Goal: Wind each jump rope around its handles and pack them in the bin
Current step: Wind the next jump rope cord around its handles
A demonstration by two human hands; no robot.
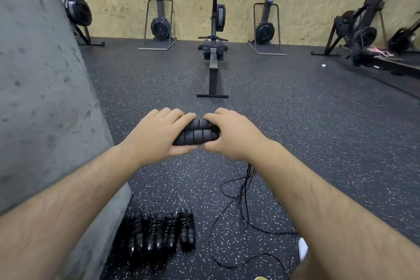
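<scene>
**Both hands on paired handles, winding not yet begun**

Both hands meet at chest height over the floor. My left hand [159, 130] wraps one end of the two black ribbed foam handles [195, 134], fingers over the top and thumb beneath. My right hand [229, 134] closes on the opposite end, where the cord leaves the handles; its fingertips hide the exact pinch. The handles lie side by side, touching, roughly level.

The thin black cord [244, 188] drops from under my right hand and trails in loose loops across the dark speckled rubber floor [318, 143]. None of it is wound on this pair as far as I can see.

Five wound black rope bundles [159, 232] lie in a row on the floor near the base of the grey concrete wall [45, 98]. No bin is in view.

Assessment: the foam looks soft and grippy, and the set looks light. The cord appears springy and slick, and likely to unwind if tension drops. I judge the best hold to be the left hand clamping both handles together at one end while the right feeds cord under steady pull.
</scene>
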